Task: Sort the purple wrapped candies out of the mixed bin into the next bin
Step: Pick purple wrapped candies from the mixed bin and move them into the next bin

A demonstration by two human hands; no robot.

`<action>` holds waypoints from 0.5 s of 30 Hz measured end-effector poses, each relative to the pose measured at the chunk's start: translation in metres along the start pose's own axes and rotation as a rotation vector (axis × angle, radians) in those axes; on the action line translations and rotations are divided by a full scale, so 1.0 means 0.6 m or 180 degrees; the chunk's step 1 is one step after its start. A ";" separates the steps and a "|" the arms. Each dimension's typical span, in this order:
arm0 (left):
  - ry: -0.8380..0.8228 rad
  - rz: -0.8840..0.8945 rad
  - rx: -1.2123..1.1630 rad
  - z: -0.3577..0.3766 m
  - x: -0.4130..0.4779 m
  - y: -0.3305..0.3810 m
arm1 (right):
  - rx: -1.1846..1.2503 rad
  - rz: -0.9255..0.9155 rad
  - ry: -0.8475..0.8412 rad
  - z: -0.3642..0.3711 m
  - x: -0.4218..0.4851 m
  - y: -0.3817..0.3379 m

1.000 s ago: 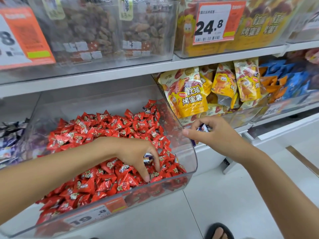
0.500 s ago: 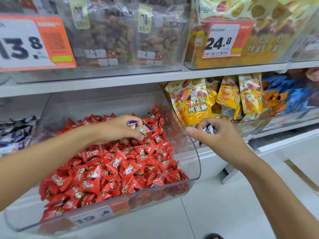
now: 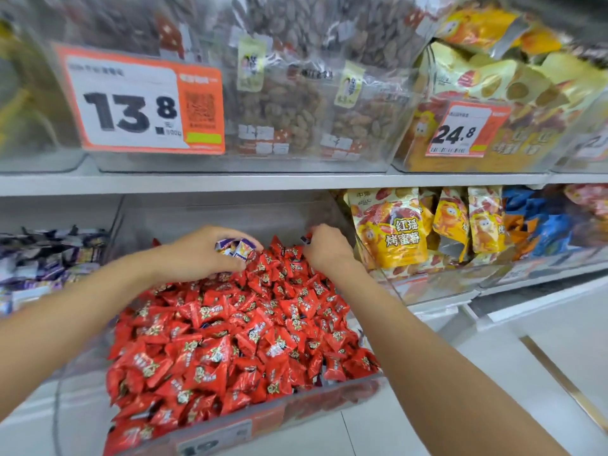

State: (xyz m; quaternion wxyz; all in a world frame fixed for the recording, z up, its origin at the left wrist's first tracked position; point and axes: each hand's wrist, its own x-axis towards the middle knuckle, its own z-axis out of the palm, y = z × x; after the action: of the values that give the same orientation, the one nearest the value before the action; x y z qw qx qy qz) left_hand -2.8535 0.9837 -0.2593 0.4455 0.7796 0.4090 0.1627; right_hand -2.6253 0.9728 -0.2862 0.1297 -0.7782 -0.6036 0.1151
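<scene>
We see the clear mixed bin (image 3: 204,212) heaped with red candies (image 3: 230,340), the next bin (image 3: 49,258) just left of it. At its far edge, our left hand (image 3: 197,255) has fingers clamped on purple wrapped candies (image 3: 235,247). Near the far right corner, our right hand (image 3: 327,250) pinches a dark wrapper (image 3: 306,239).

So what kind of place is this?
Probably a shop's bulk-snack aisle: clear bins of wrapped candies on shelves, big price tags like 13.8 and 24.8, and snack bags alongside.
</scene>
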 end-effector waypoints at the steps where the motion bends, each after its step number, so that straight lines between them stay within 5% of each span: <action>1: -0.0014 0.0060 -0.0019 0.000 0.001 -0.002 | -0.0248 0.0042 -0.0043 0.010 0.008 -0.004; 5: 0.0055 0.0189 -0.0033 -0.007 -0.004 -0.011 | -0.0556 -0.0054 0.0012 0.036 0.017 -0.003; 11: 0.0286 0.0118 -0.0311 -0.015 -0.006 -0.009 | 0.1359 -0.0186 0.0328 -0.019 -0.034 0.020; 15: 0.0298 -0.0009 -0.0475 -0.015 -0.023 0.008 | 0.2080 -0.0501 -0.0171 -0.053 -0.102 0.024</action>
State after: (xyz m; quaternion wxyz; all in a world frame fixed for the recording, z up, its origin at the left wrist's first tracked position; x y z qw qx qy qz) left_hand -2.8652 0.9768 -0.2487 0.4829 0.7352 0.4173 0.2284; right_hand -2.6165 0.9083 -0.2602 0.3648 -0.6431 -0.5962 0.3127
